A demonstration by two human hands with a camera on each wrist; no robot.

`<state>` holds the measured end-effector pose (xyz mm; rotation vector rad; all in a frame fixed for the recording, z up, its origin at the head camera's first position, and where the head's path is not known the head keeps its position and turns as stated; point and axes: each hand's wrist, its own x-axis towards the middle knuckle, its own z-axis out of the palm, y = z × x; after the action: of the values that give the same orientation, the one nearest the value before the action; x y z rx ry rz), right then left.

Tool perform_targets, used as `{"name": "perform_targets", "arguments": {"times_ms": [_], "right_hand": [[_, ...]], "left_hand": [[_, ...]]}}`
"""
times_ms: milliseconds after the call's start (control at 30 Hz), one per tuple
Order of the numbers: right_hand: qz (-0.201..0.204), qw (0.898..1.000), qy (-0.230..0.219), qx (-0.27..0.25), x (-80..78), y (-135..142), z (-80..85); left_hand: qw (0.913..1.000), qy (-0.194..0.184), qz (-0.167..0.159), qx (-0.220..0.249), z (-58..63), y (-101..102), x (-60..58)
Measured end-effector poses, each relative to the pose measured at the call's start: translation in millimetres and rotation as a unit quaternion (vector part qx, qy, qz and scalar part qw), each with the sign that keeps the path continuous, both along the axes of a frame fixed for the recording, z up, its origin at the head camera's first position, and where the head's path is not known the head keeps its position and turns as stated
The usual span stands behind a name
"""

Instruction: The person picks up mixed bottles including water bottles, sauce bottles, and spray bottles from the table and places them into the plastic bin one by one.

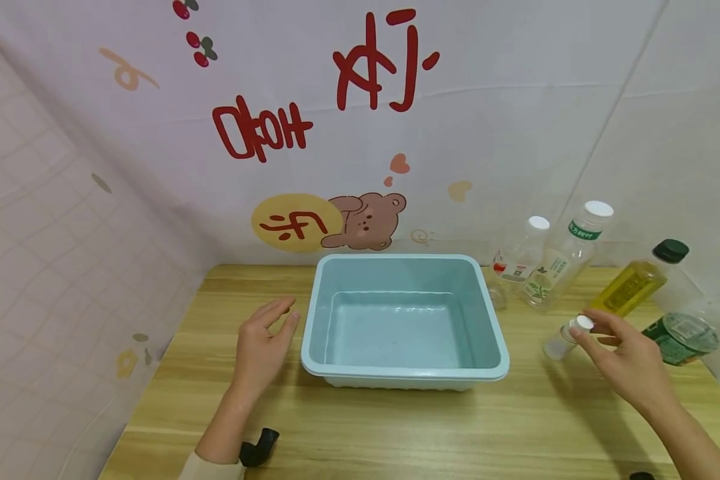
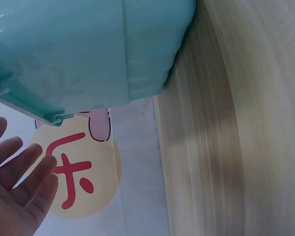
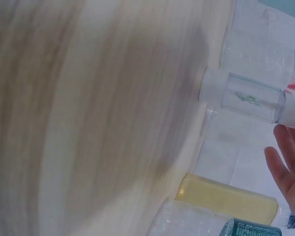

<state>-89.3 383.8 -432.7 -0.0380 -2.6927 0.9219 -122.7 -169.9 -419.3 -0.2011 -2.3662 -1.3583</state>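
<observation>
My right hand (image 1: 627, 357) pinches the white cap of a small clear bottle (image 1: 559, 345) between thumb and fingers, near the right side of the table. In the right wrist view this bottle (image 3: 250, 98) shows a green leaf print and a white bottom, close over the wood. The fingers of my right hand (image 3: 292, 164) come up to its cap, partly cut off by the frame. My left hand (image 1: 265, 347) is held empty just left of a light blue plastic tub (image 1: 405, 373), thumb and fingers apart. The left wrist view shows this hand (image 2: 22, 184) with spread fingers.
Behind the small bottle stand two clear white-capped bottles (image 1: 519, 257) (image 1: 561, 260). A bottle of yellow oil (image 1: 630, 287) and a green-labelled bottle (image 1: 684, 337) stand further right. A black curved object (image 1: 259, 448) lies near my left forearm. A printed cloth (image 1: 486, 133) hangs behind the table.
</observation>
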Motion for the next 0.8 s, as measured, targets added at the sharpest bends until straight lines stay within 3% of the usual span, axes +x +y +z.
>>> {"name": "perform_targets", "arguments": {"times_ms": [367,800], "right_hand": [[-0.007,1.0,0.002,-0.016,-2.2,4.1,-4.9],[-0.002,0.999,-0.041,-0.017,-5.2,4.3,-4.0]], "left_hand": [[0.9996,-0.023,0.005,0.019,-2.3,7.1,-1.5],[0.9969,-0.018,-0.006,0.076,-3.7,13.4,-1.9]]}}
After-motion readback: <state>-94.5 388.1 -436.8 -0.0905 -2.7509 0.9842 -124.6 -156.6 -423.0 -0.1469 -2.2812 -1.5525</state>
